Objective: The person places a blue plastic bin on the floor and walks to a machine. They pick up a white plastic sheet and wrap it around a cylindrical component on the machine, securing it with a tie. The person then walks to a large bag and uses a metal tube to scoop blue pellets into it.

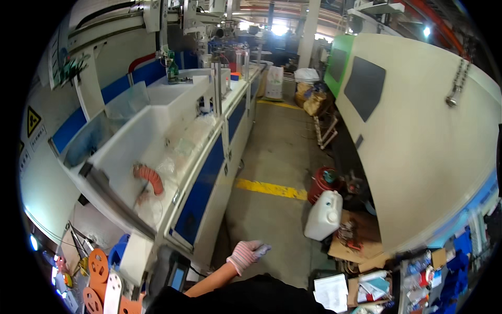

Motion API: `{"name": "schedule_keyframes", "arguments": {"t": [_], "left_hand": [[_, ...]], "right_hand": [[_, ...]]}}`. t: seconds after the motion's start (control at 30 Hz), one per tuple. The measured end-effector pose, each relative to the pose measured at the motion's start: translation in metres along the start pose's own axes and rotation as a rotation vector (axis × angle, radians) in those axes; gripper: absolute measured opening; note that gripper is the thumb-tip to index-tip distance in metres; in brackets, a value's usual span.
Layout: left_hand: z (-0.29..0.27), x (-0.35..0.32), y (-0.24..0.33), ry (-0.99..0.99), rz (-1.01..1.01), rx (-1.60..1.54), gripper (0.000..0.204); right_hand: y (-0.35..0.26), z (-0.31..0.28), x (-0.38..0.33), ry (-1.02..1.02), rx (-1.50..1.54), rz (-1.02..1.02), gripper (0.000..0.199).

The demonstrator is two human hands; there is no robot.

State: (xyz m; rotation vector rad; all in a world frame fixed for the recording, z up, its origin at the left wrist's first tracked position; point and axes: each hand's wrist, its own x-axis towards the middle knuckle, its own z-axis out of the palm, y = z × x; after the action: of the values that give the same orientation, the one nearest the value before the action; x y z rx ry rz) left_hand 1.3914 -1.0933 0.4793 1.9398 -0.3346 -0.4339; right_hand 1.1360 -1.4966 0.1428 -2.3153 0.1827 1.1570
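Note:
My left hand (244, 257) wears a pink-and-white striped knit glove and hangs over the aisle floor, low in the middle of the view. Its fingers are drawn together. A small pale grey-lilac patch shows at their tips; whether it is a held thing or part of the glove is too blurred to tell. Close by on the left stands a dark handheld-style panel with a small screen (178, 279). My right hand does not show.
To the left runs a long white machine trough with an orange-red ribbed hose (151, 178). A white jerrycan (324, 215) and a red bucket (322, 184) line the aisle's right side. Papers (331, 293) and boxes of odds and ends lie at the lower right.

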Motion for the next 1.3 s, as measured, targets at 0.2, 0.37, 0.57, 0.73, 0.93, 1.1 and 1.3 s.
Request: {"name": "schedule_keyframes", "arguments": {"t": [0.2,0.37,0.57,0.73,0.93,1.1,1.3], "left_hand": [[-0.058,0.137,0.005,0.311,0.037,-0.416,0.021],[-0.124,0.238,0.001,0.300,0.008,-1.135,0.036],[-0.201,0.468,-0.013,0.155,0.112,-1.411,0.044],[-0.255,0.657,-0.044,0.084,0.216,-0.827,0.052],[-0.307,0.820,-0.009,0.125,0.242,-1.493,0.069],[-0.378,0.868,0.021,0.469,-0.040,-1.391,0.046],[-0.404,0.882,0.046,0.758,-0.103,-1.205,0.050]], "right_hand": [[-0.252,-0.337,0.147,0.385,0.183,-0.348,0.052],[-0.521,-0.474,0.188,-0.315,0.816,-0.846,0.047],[-0.622,-0.586,0.330,0.476,0.311,-0.950,0.023],[-0.661,-0.729,0.440,0.765,0.189,-0.902,0.018],[-0.705,-0.914,0.598,0.981,-0.124,-0.979,0.026],[-0.791,-1.120,0.707,0.948,0.407,-0.874,0.029],[-0.987,-1.215,0.659,0.899,-0.108,-1.351,0.029]]}}
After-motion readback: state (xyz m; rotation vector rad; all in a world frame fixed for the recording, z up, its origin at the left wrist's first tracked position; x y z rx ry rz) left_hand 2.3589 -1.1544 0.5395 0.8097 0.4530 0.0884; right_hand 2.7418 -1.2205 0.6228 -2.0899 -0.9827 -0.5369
